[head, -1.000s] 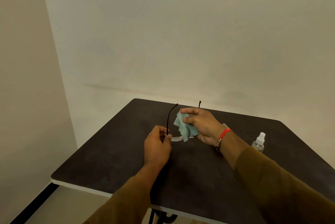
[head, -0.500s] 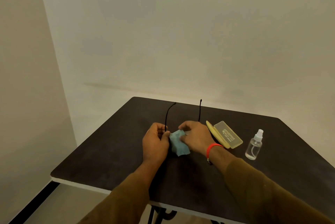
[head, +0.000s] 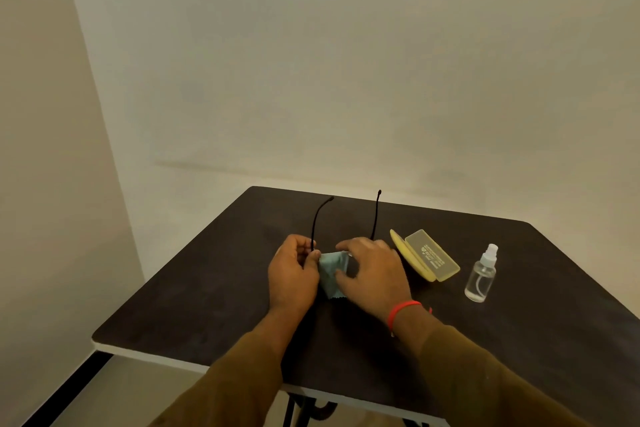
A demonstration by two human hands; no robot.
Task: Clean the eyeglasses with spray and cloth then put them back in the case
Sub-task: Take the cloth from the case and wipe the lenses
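The eyeglasses (head: 315, 222) have thin black arms that point away from me, above the dark table (head: 214, 288). My left hand (head: 292, 271) pinches the frame at the left hinge. My right hand (head: 372, 274) pinches a pale blue cloth (head: 330, 265) around the left lens, which the cloth and fingers hide. The yellow glasses case (head: 427, 255) lies open to the right of my hands. A small clear spray bottle (head: 481, 274) with a white nozzle stands upright right of the case.
Pale walls close in behind and to the left of the table. The table's near edge (head: 156, 354) is white, and black metal legs (head: 304, 409) show under it. Bare tabletop lies left of and in front of my hands.
My right hand has come down and left with the cloth, from above the frame onto the left lens. The glasses sank lower. The case came into sight behind my right hand.
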